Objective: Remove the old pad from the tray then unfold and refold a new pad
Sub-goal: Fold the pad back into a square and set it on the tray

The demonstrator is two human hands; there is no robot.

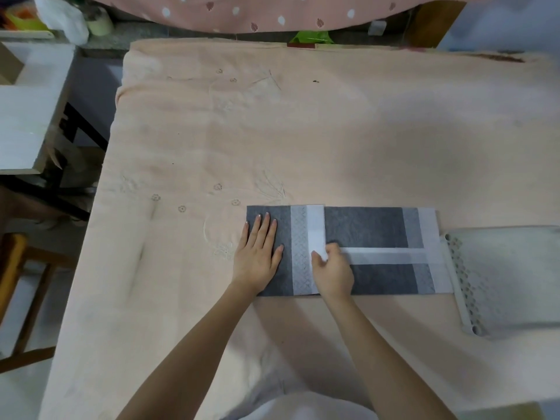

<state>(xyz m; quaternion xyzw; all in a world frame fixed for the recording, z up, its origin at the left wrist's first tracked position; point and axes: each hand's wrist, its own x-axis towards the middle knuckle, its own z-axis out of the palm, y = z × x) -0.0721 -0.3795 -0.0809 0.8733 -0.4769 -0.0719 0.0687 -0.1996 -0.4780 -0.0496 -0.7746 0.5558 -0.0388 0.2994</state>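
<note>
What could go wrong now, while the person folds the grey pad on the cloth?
1. The right hand pinches only the white edge of the pad; the thin border might crease or slip out.
2. The pad's right end touches the tray, so a pull may snag there.
3. The left hand presses flat; if it lifts, the fold may spring open.

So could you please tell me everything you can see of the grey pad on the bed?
The grey and white absorbent pad lies flat on the peach embroidered bedcover, folded into a long strip with white borders and quilted pale bands. The left hand presses its left end flat, palm down. The right hand pinches the white edge of a folded-over flap near the middle. Its right end reaches the white perforated plastic tray.
</note>
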